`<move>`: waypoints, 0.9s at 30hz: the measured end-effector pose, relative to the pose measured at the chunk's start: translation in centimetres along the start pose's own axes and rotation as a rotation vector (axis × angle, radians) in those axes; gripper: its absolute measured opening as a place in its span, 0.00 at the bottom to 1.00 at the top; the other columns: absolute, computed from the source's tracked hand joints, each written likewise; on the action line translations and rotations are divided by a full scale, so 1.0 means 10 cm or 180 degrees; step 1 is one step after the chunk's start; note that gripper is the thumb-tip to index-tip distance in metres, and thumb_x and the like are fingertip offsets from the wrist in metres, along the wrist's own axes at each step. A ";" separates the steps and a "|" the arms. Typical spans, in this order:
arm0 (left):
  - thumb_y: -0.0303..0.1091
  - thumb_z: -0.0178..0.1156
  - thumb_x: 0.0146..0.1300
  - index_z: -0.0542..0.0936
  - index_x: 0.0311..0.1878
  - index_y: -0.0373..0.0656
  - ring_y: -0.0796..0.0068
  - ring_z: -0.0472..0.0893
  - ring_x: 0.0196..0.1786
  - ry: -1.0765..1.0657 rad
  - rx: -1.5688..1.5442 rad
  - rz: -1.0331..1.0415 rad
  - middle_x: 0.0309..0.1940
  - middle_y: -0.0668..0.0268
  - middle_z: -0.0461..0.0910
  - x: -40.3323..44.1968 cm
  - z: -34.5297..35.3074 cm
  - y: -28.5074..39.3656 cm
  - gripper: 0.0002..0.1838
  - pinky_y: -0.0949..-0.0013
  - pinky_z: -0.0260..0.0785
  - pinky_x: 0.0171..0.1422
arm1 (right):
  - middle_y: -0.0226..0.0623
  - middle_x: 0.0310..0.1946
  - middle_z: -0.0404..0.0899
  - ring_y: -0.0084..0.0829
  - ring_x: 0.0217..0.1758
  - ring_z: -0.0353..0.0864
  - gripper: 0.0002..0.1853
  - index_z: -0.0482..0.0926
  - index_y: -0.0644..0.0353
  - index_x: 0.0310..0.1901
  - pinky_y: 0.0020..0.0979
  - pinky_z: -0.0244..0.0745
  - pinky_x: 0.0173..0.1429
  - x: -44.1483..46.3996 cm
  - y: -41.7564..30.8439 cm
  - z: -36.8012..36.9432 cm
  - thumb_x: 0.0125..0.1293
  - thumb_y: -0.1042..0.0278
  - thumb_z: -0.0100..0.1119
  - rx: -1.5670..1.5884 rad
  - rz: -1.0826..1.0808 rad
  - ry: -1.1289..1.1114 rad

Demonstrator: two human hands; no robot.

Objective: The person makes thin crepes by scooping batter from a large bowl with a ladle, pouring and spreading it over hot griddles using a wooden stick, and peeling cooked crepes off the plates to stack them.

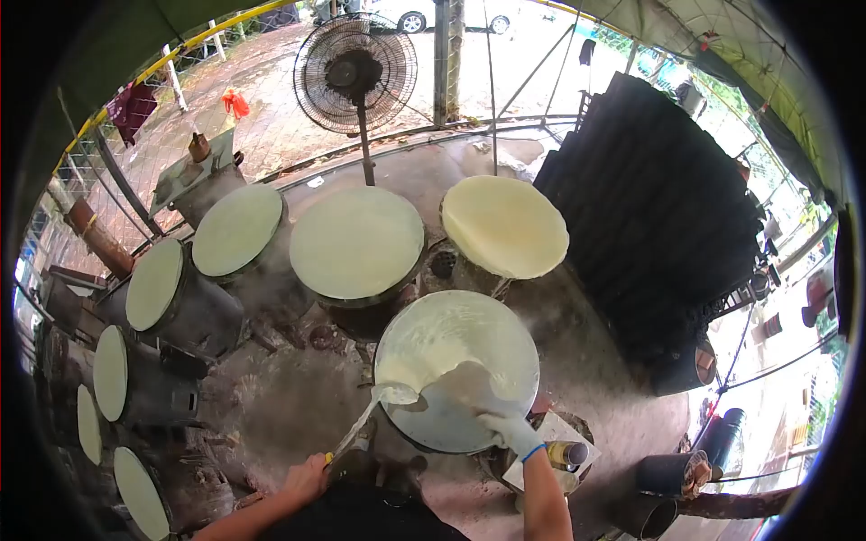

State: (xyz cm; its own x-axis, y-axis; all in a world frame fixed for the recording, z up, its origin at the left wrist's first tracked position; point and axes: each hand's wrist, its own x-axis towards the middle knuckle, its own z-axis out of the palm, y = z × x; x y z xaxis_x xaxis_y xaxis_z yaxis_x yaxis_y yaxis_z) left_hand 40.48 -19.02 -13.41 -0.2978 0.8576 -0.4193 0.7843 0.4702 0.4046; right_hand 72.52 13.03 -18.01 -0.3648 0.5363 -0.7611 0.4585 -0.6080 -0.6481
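Note:
A wide round pan (pixel 424 433) lies in front of me, its far part coated in pale, wet batter (pixel 442 347) and its near part bare grey metal. My left hand (pixel 308 476) is closed around the yellow handle end of a ladle (pixel 395 393). Batter coats the ladle's long shaft, and its head is over the pan's left edge. In a white glove with a blue cuff, my right hand (pixel 512 435) holds the near right rim of the pan, fingers reaching over onto the inner surface. The thumb is hidden.
Several drum stoves with pale round tops (pixel 357 242) curve around to the left. Beyond the pan sits another pale-coated disc (pixel 505 227). A standing fan (pixel 354 72) is at the back, a dark corrugated stack (pixel 654 225) at right, and buckets (pixel 666 474) at lower right.

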 end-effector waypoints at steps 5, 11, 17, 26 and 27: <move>0.32 0.52 0.61 0.67 0.45 0.40 0.41 0.78 0.37 0.0085 0.0050 0.0083 0.36 0.47 0.78 -0.09 0.05 0.12 0.11 0.43 0.70 0.39 | 0.24 0.21 0.73 0.16 0.15 0.64 0.19 0.82 0.52 0.53 0.20 0.54 0.17 0.22 0.14 -0.05 0.62 0.58 0.63 -0.0388 -0.0464 0.0396; 0.31 0.52 0.60 0.67 0.46 0.40 0.42 0.78 0.36 0.0301 0.0135 0.0239 0.36 0.48 0.78 -0.15 0.16 -0.03 0.12 0.45 0.70 0.37 | 0.24 0.20 0.72 0.15 0.12 0.59 0.19 0.78 0.56 0.57 0.21 0.51 0.15 -0.28 0.40 -0.05 0.66 0.62 0.59 0.0565 -0.0379 -0.0226; 0.32 0.53 0.61 0.67 0.46 0.41 0.43 0.79 0.36 0.0279 0.0101 0.0617 0.38 0.49 0.78 -0.11 0.01 -0.24 0.12 0.45 0.71 0.37 | 0.26 0.22 0.70 0.15 0.15 0.62 0.15 0.77 0.58 0.54 0.18 0.52 0.16 -0.63 0.52 0.44 0.68 0.65 0.57 0.0745 -0.0199 -0.0231; 0.32 0.59 0.61 0.71 0.46 0.38 0.44 0.79 0.32 0.0451 -0.0986 0.1274 0.28 0.49 0.76 -0.06 -0.57 -0.79 0.13 0.52 0.69 0.34 | 0.25 0.26 0.72 0.16 0.21 0.68 0.16 0.74 0.52 0.57 0.20 0.63 0.22 -1.12 1.14 2.26 0.69 0.61 0.54 0.2337 -0.0314 0.0936; 0.32 0.59 0.61 0.71 0.47 0.38 0.47 0.79 0.31 0.0474 -0.1160 0.1323 0.27 0.50 0.75 -0.04 -0.65 -0.89 0.13 0.54 0.69 0.33 | 0.27 0.26 0.74 0.18 0.19 0.68 0.15 0.74 0.53 0.55 0.21 0.64 0.22 -1.08 0.90 2.61 0.70 0.60 0.54 0.2104 -0.0511 0.0801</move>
State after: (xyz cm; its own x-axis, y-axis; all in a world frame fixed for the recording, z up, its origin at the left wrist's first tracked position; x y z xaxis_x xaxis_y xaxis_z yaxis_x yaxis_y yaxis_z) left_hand 30.09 -22.16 -11.52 -0.0985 0.9935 -0.0568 0.6215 0.1059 0.7762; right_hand 59.45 -13.55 -16.23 -0.1525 0.7187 -0.6784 -0.1999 -0.6947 -0.6910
